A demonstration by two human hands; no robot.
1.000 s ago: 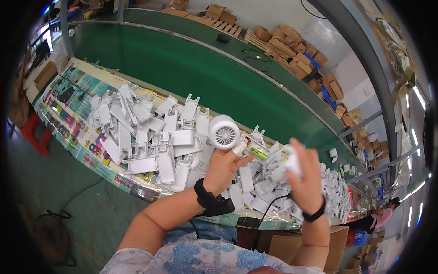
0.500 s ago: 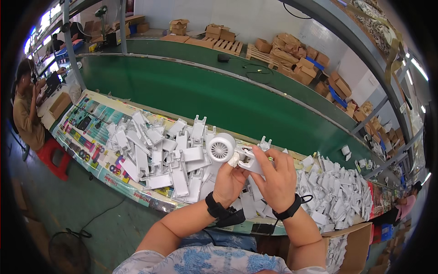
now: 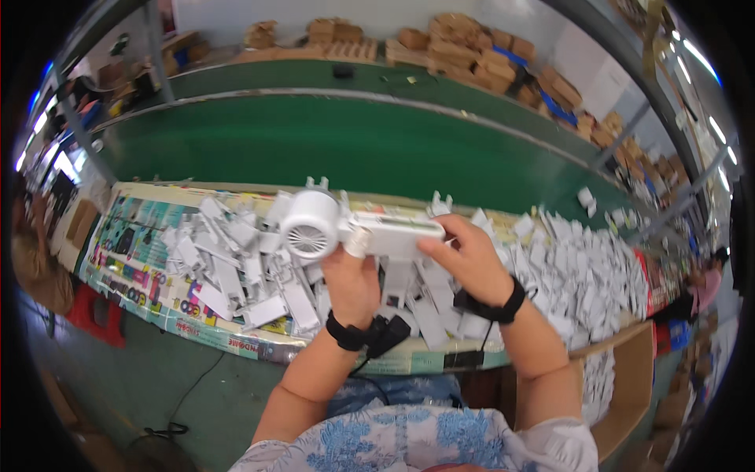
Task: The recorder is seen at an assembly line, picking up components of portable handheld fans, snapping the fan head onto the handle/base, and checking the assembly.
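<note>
A white handheld fan (image 3: 310, 226) with a round, slotted grille lies across both hands above the table, its head to the left and its handle to the right. My left hand (image 3: 352, 285) is closed on it near the neck; a white wrap covers one fingertip. Around the far end of the handle my right hand (image 3: 476, 266) is closed, thumb on the near side and fingers over the far side. Beneath the hands lie loose white plastic handle shells (image 3: 425, 321). Both wrists carry black bands.
White plastic parts (image 3: 222, 275) are heaped at left, with a larger heap of smaller pieces (image 3: 582, 275) at right. A green conveyor belt (image 3: 354, 145) runs behind the table. An open cardboard box (image 3: 629, 393) stands at lower right. One person sits at far left, another at far right.
The fan has shifted left and up in view, and its handle now lies nearly level. My right hand has moved from its open-looking inner part to the handle's end. The view has also shifted.
</note>
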